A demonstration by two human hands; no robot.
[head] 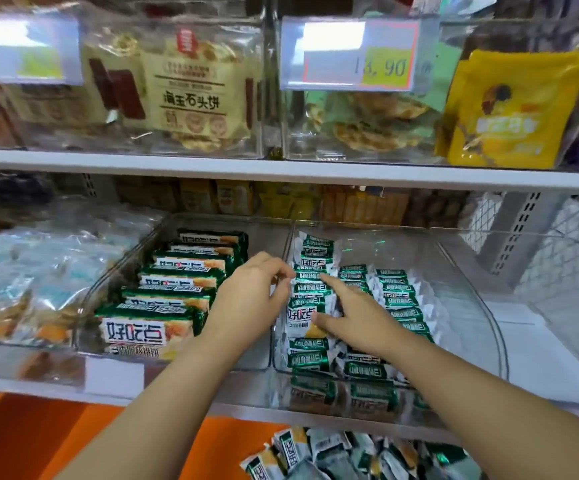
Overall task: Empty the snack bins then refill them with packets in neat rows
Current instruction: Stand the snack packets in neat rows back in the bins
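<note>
Squaring the green packet row [309, 289], the curled left hand [250, 293] is perhaps pinching one packet while the right hand [354, 318], fingers straight, is pressing it flat.

Setting: shop shelving, white. Upper shelf board [281, 171] runs the full width, its front edge bright. Lower shelf board [540, 368] shows white at far right. Grey slotted upright [520, 230] at right, with white wire mesh [565, 244] just beside it (diamond grid, blurred). Orange surface [21, 438] below the lower shelf, bottom left. Price label [353, 53] above, with a yellow patch. Light even and diffuse
</note>
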